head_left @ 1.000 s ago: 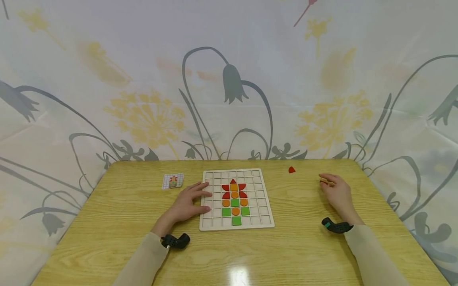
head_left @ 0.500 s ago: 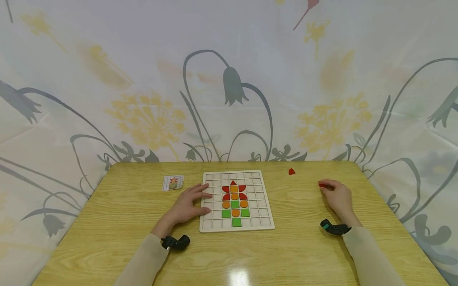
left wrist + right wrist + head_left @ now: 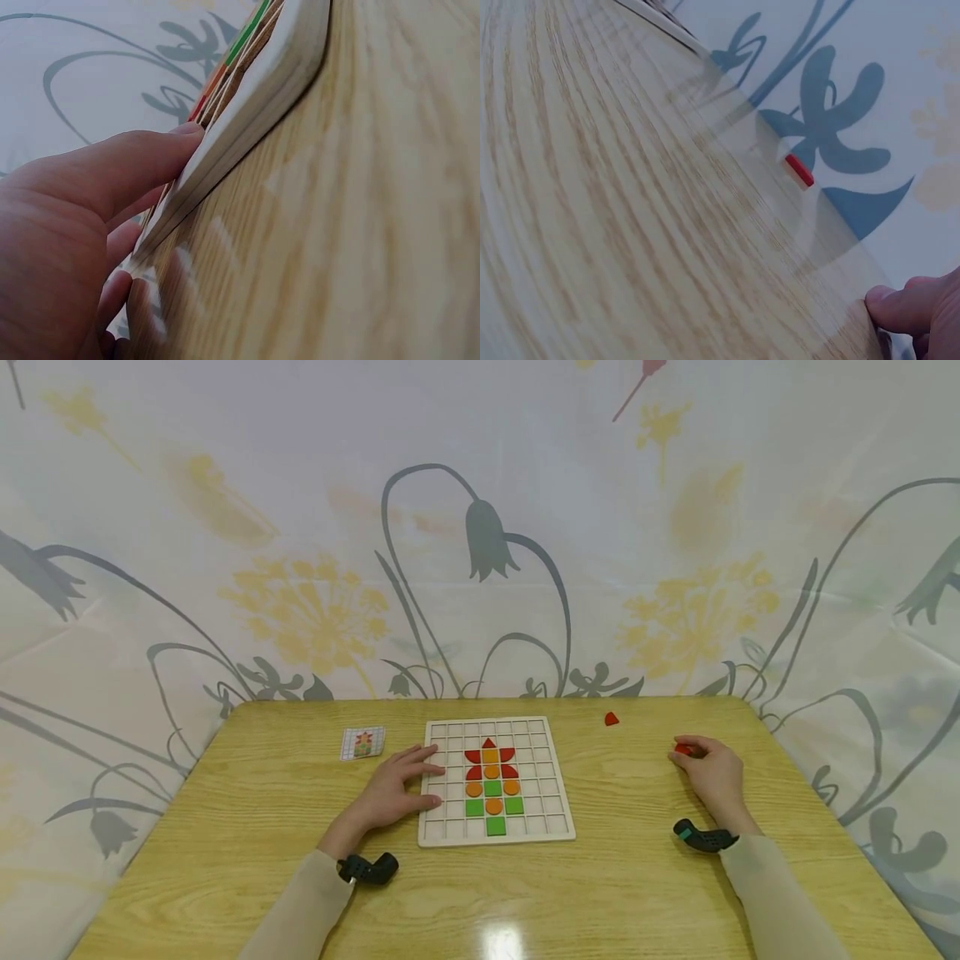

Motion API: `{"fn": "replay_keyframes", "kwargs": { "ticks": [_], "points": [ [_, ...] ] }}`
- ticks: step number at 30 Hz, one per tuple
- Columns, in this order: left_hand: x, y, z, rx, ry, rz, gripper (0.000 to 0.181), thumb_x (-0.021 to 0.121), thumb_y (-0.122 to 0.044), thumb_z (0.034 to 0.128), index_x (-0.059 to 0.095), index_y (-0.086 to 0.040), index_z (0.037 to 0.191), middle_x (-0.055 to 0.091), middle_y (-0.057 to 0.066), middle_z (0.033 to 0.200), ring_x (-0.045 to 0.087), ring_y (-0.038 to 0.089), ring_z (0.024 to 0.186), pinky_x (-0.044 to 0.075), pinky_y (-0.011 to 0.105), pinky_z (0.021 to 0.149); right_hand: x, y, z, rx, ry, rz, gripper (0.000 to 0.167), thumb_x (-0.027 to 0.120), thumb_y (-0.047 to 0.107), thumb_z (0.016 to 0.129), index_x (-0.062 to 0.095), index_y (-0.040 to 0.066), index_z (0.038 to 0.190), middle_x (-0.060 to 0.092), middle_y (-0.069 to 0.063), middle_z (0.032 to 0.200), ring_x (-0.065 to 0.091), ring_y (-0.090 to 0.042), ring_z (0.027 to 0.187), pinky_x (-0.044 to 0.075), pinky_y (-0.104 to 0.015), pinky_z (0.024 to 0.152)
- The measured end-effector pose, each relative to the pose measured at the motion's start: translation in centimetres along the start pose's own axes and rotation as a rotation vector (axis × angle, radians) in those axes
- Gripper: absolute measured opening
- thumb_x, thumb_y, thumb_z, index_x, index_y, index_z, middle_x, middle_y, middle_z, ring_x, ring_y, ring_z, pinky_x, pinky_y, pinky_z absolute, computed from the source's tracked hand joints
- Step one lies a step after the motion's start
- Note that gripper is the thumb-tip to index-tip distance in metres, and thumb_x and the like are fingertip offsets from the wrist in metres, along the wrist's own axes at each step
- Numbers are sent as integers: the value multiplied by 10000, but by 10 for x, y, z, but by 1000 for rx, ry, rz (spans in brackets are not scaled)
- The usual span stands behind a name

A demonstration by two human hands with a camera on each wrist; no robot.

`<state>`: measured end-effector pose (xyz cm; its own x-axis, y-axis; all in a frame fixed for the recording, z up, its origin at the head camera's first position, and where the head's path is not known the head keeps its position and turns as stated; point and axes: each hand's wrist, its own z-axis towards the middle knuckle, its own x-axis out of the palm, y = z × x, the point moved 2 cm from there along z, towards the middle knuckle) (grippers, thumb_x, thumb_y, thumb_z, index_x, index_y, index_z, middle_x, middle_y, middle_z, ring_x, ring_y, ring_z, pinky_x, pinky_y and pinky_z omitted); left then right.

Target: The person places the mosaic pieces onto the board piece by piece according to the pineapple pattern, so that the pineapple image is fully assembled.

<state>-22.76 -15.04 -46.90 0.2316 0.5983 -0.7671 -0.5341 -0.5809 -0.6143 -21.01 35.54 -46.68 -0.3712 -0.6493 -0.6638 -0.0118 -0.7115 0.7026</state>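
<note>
My left hand rests at the left edge of a white gridded board, fingers spread and fairly straight. In the left wrist view, the thumb touches the board's rim. Red, orange and green pieces form a flower figure on the board, among them a green square and a red triangle. To the right, my right hand pinches a small red piece between thumb and fingers; its full outline is covered. The right wrist view shows part of that hand, with the held piece hidden.
A loose red quarter-circle piece lies on the wooden table between board and right hand. Behind the left hand lies a small card printed with a flower figure on a grid. A patterned cloth hangs behind the table.
The piece in my right fingers first showed its pale wooden side and now shows red. The right hand has shifted only slightly. My left hand and the board have stayed in place.
</note>
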Motion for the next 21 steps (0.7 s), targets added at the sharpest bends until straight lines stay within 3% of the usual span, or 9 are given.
{"fn": "replay_keyframes", "kwargs": {
  "ticks": [9, 13, 21],
  "points": [
    [-1, 2, 0, 2, -10, 13, 434, 772, -317, 870, 705, -127, 1255, 428, 95, 1540, 291, 394, 1444, 237, 639, 1113, 2, -2, 1, 21, -1, -6, 298, 734, 171, 924, 717, -44, 1129, 705, -215, 1017, 624, -359, 947, 462, -426, 828],
    [-2, 2, 1, 2, -10, 13, 436, 769, -322, 874, 702, -128, 1258, 428, 96, 1540, 290, 396, 1444, 237, 644, 1110, 3, -3, 2, 34, 0, -22, 312, 739, 195, 922, 722, -45, 1120, 700, -212, 1016, 620, -348, 937, 457, -378, 792],
    [-1, 2, 1, -19, -8, 20, 432, 771, -320, 868, 707, -129, 1251, 429, 85, 1542, 282, 388, 1450, 228, 628, 1122, 1, -1, 2, 45, 42, -24, 342, 726, 234, 935, 719, -48, 1129, 688, -216, 1035, 613, -340, 936, 452, -355, 767]
  ]
}}
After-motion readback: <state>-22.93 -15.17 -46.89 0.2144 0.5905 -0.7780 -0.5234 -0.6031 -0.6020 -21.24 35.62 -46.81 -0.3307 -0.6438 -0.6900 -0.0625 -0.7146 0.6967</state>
